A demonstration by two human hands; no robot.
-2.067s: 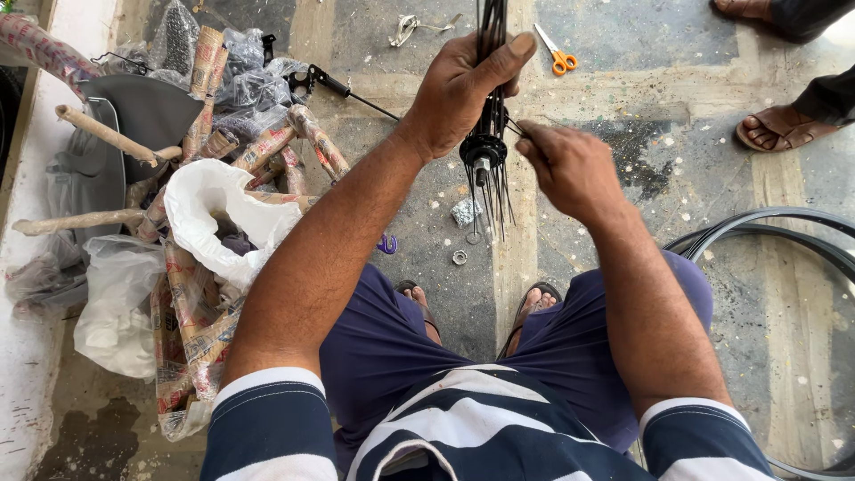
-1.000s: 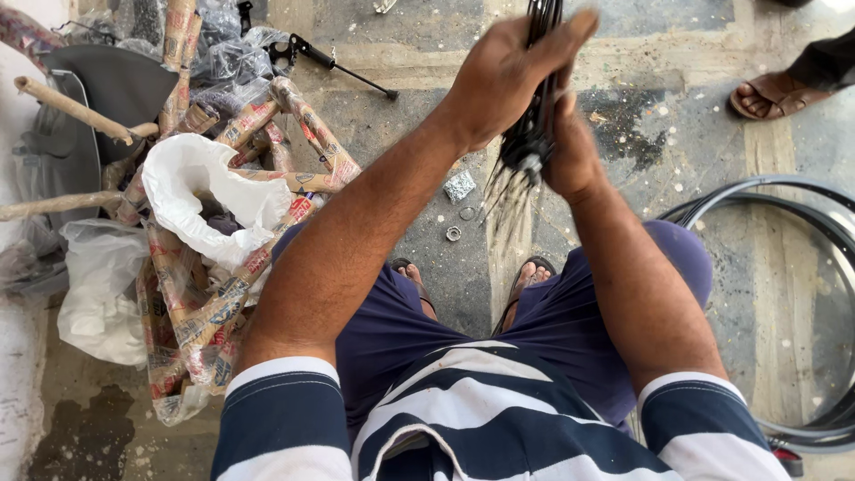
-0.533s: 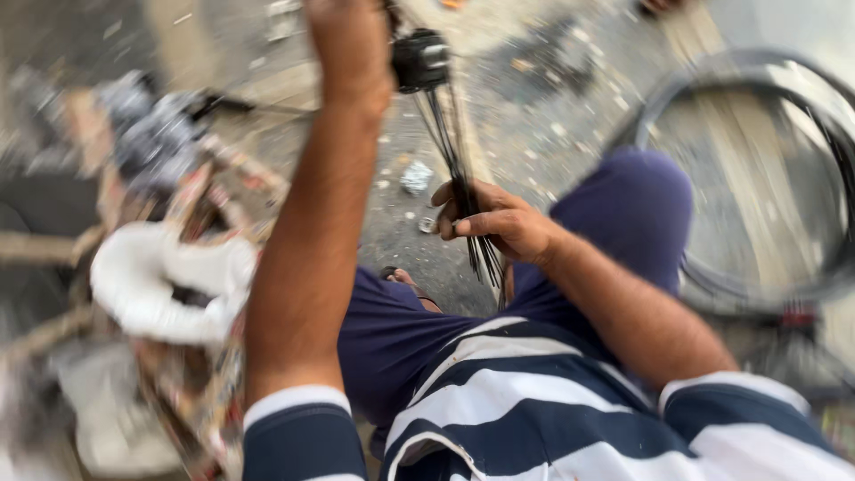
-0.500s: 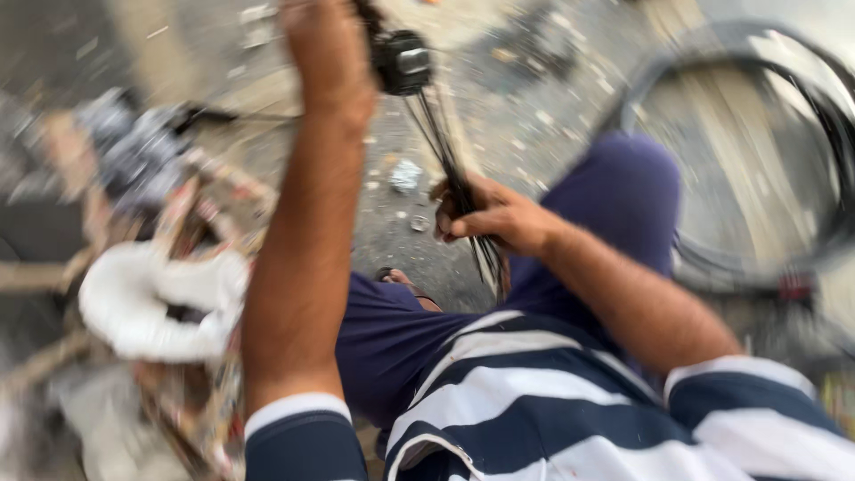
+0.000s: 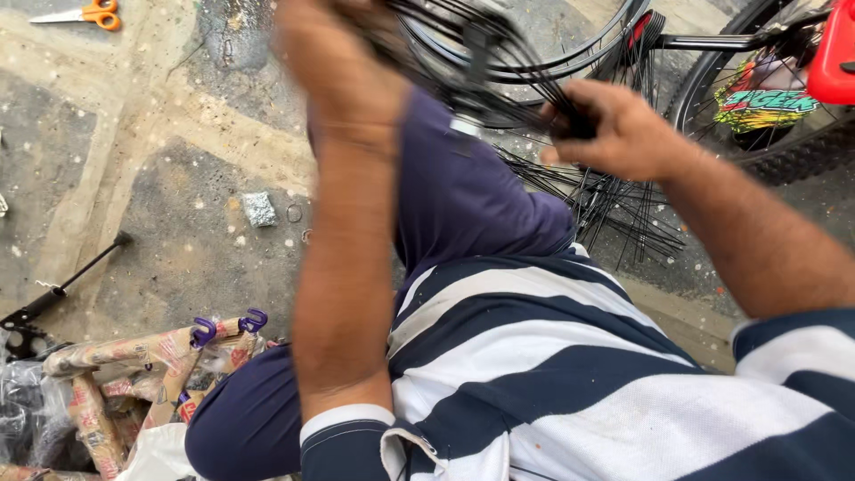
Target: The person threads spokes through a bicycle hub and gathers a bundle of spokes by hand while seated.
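left hand (image 5: 343, 67) blurred, scissors (image 5: 85, 14) edge-cropped

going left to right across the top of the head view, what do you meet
orange-handled scissors → left hand → bundle of black spokes → right hand → bicycle tyre → red thing at the edge

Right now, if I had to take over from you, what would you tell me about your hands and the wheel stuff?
Left hand: raised, gripping the hub end of the black spokes.
Right hand: pinching the bundle's loose ends.
More loose spokes lie on the ground beside the right knee; a rim and a bicycle wheel lie beyond.
Done: spokes gathered in hand.
Left: no spoke is in the rim yet.
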